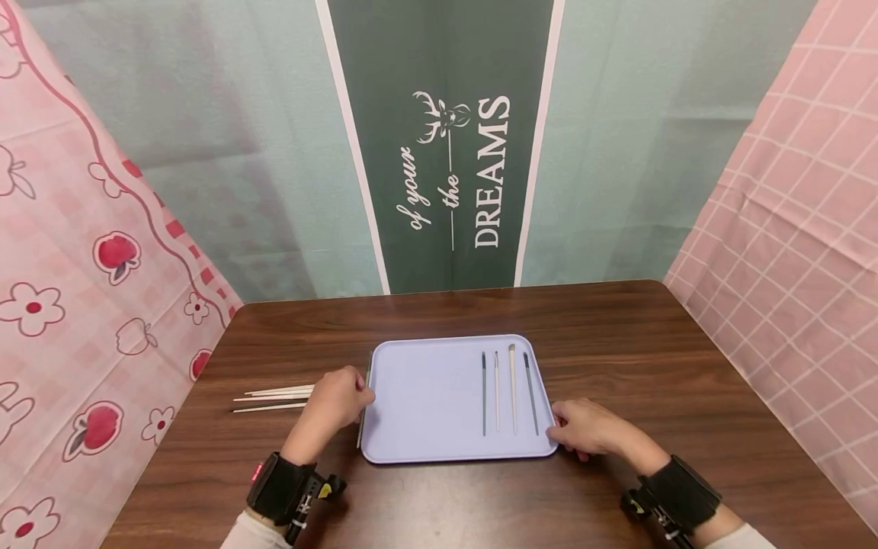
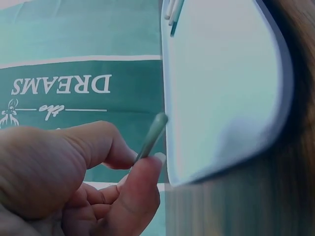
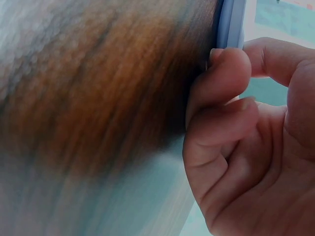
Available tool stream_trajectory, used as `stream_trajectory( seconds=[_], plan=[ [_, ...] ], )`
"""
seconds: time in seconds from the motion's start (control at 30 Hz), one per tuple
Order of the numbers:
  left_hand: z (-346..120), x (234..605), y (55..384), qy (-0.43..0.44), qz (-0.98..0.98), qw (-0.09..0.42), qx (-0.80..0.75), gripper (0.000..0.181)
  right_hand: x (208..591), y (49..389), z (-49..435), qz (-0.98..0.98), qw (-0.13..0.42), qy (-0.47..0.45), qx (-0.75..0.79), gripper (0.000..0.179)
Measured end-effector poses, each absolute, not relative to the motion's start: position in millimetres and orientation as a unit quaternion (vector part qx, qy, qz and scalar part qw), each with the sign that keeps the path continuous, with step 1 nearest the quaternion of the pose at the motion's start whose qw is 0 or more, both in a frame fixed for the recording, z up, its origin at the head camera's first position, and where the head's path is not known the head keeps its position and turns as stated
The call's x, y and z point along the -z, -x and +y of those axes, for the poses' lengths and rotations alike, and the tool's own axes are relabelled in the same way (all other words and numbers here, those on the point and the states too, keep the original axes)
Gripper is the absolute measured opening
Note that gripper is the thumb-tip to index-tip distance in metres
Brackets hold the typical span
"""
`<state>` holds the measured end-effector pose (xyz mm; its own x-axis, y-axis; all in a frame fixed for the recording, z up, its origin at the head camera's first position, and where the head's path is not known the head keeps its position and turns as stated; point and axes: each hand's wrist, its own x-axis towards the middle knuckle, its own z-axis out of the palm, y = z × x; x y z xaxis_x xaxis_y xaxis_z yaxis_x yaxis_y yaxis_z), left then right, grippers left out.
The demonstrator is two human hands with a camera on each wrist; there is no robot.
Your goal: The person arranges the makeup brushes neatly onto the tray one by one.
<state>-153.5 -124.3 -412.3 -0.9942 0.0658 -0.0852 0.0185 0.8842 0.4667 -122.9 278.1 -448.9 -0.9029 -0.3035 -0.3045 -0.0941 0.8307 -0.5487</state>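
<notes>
My left hand (image 1: 336,398) pinches a slim green paintbrush (image 2: 154,132) between thumb and finger, just off the left rim of a pale lilac tray (image 1: 425,396). That brush stands nearly parallel to the rim, its middle hidden by the fingers. At the tray's lower right side, my right hand (image 1: 586,427) grips the rim, thumb on top and fingers curled at the outer side. Inside the tray's right half lie several paintbrushes in a row, bristles away from me: a grey-green brush (image 1: 484,396), a thin white brush (image 1: 497,396), a cream brush (image 1: 513,396) and a dark one (image 1: 531,396).
Several pale-handled sticks or brushes (image 1: 274,396) lie on the brown wooden table (image 1: 617,335) left of the tray, partly behind my left forearm. A green cloth with printed words (image 1: 453,259) hangs at the table's far edge. Pink cloths flank both sides.
</notes>
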Motion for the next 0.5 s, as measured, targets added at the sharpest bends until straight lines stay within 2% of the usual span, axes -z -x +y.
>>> stream_trajectory(
  seconds=[0.5],
  plan=[
    [-88,413,162,-0.028,0.964,0.071,-0.255,0.011,450,123,279,0.935,0.192,0.114,0.275,0.02]
  ],
)
